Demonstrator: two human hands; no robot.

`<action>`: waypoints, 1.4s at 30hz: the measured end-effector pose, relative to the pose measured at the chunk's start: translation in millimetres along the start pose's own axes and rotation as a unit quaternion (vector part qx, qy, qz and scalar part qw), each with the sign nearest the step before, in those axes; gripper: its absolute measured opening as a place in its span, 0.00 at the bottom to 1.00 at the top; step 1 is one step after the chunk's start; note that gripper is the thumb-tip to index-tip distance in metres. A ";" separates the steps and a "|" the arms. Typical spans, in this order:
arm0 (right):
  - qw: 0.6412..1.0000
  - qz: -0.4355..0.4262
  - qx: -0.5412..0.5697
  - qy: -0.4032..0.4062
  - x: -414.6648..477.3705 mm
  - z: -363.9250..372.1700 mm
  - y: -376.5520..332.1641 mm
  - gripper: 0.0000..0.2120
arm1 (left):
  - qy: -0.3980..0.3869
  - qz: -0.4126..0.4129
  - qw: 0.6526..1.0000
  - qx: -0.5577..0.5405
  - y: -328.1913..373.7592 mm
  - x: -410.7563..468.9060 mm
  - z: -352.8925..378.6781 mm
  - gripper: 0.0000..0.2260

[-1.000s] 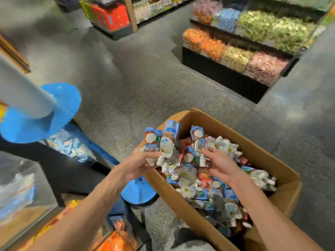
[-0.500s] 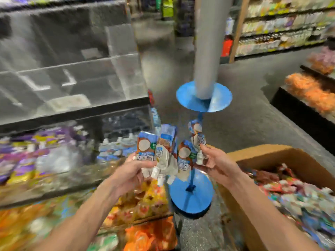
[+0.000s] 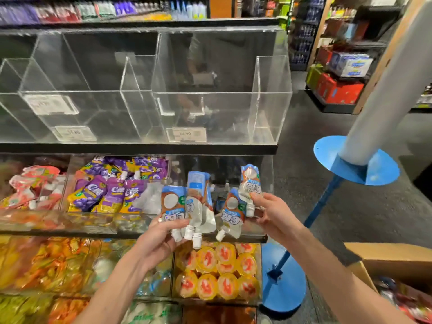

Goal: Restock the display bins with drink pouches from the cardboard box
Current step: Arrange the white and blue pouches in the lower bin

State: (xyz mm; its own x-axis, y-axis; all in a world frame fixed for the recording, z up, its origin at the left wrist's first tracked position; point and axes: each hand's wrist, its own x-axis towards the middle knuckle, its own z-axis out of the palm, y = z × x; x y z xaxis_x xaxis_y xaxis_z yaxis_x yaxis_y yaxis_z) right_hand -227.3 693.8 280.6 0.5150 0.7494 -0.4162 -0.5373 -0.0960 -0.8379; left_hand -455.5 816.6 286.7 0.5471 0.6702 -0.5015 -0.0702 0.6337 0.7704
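On the middle shelf, far left, lie red pouches (image 3: 30, 185), and beside them a compartment is packed with purple pouches (image 3: 109, 195), so each flavour seems to keep its own section. The left hand (image 3: 161, 237) is curled round a bunch (image 3: 187, 206) of blue-and-brown drink pouches, pinched low near the caps so the spouts hang down and the printed bodies fan upward; gripped this way, several can likely be carried at once and dropped together. Behind the bunch is the end bin (image 3: 267, 183), dark and nearly bare, with what may be a few caps inside, though that is hard to tell. It looks like the place these pouches belong. The right hand (image 3: 273, 216) pinches a pair (image 3: 236, 206) of the same pouches, also by the spout end, held just in front of that bin's open top. Neither load has been let go yet. Below them, orange jelly cups (image 3: 217, 272) fill the lower row. Further right stands a blue stand (image 3: 282, 291), and at the lower right corner the box (image 3: 392, 258) sits near, presumably placed there so each refill trip is short.
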 end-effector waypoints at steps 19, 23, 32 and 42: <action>0.963 -0.155 -0.172 -0.139 68.2 76.5 10.0 0.08 | 0.141 0.069 0.986 -0.064 46.9 34.2 -19.9 0.16; 0.929 -0.239 -0.215 -0.183 51.0 76.0 -2.1 0.09 | 0.121 0.074 0.988 -0.061 53.6 36.0 -33.1 0.34; 0.750 -0.440 -0.466 -0.166 73.7 83.9 13.5 0.12 | 0.029 0.049 0.998 -0.024 73.8 49.7 -74.3 0.37; 0.546 -0.418 -0.686 -0.238 164.8 107.4 44.0 0.18 | 0.088 0.044 0.995 0.001 82.3 35.3 -116.4 0.39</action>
State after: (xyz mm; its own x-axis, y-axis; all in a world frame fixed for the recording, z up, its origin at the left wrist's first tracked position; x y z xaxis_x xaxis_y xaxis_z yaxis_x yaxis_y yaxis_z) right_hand -237.7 883.4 213.0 -0.2109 0.9609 0.1796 0.9266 0.2550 -0.2762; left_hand -539.0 937.4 286.6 0.3849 0.7798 -0.4938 -0.1099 0.5699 0.8143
